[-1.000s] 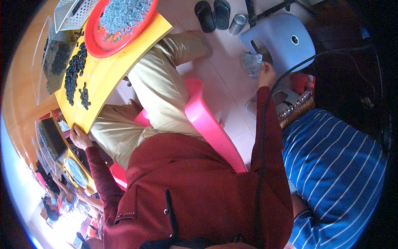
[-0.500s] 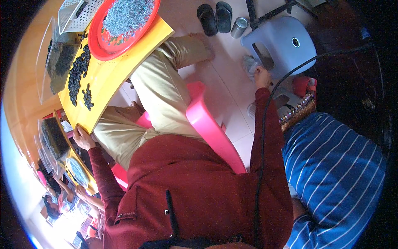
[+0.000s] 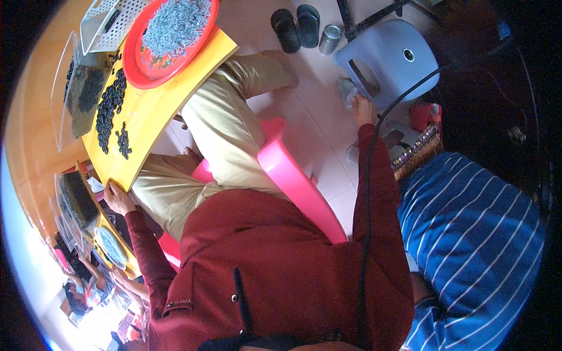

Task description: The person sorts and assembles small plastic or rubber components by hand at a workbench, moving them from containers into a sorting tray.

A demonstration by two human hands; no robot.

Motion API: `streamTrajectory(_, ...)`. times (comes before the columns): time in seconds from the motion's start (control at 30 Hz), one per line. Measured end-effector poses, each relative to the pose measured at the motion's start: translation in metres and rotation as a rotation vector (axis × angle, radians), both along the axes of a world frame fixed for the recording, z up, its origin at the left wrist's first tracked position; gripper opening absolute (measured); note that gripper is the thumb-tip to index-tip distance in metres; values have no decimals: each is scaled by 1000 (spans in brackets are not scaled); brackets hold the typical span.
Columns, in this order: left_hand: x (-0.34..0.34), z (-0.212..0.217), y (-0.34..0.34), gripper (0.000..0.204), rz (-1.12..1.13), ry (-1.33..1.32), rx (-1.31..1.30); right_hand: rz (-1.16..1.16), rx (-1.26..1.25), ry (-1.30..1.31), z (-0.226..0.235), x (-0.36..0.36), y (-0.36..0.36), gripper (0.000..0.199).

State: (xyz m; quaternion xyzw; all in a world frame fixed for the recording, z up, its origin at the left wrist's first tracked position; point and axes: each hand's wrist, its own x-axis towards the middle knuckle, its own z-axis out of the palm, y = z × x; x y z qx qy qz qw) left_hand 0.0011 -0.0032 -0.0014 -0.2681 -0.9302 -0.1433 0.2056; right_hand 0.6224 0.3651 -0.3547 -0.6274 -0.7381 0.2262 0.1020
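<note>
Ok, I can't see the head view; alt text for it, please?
The right hand is at a crumpled plastic bag beside a pale blue stool, while the left hand touches the edge of a yellow tabletop. Loose black pieces and a red tray of silvery pieces lie on it.

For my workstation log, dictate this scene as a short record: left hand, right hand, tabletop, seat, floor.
Left hand: at the corner of the yellow flat tabletop
Right hand: at a crumpled clear plastic bag, beside a pale-blue plastic stool; grip unclear
Tabletop: round red tray heaped with thin silvery pieces; small black pieces alongside
Seat: bright pink plastic chair
Floor: black slippers, cylindrical silvery can
</note>
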Motion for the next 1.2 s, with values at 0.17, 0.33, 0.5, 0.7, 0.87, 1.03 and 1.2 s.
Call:
streamTrajectory(0.17,7,0,-4,37,-9,-36,44,-255,70,555,5,-13,-22,29)
streamTrajectory(0.33,12,3,-14,39,-10,-77,44,-213,135,287,11,-33,-45,28)
streamTrajectory(0.5,29,11,-15,40,-45,28,6,-541,-182,696,-116,13,-61,16)
streamTrajectory(0.7,32,-21,-14,37,-58,-170,140,-398,171,-233,-218,138,-41,20)
streamTrajectory(0.87,34,49,-63,37,39,-2,7,-379,-50,-18,-150,-7,-38,22)
streamTrajectory(1.03,34,4,-30,35,61,-196,-111,-6,149,-398,-185,157,8,26)
streamTrajectory(1.2,28,24,-40,34,203,-268,-19,-241,-299,-201,-200,110,5,31)
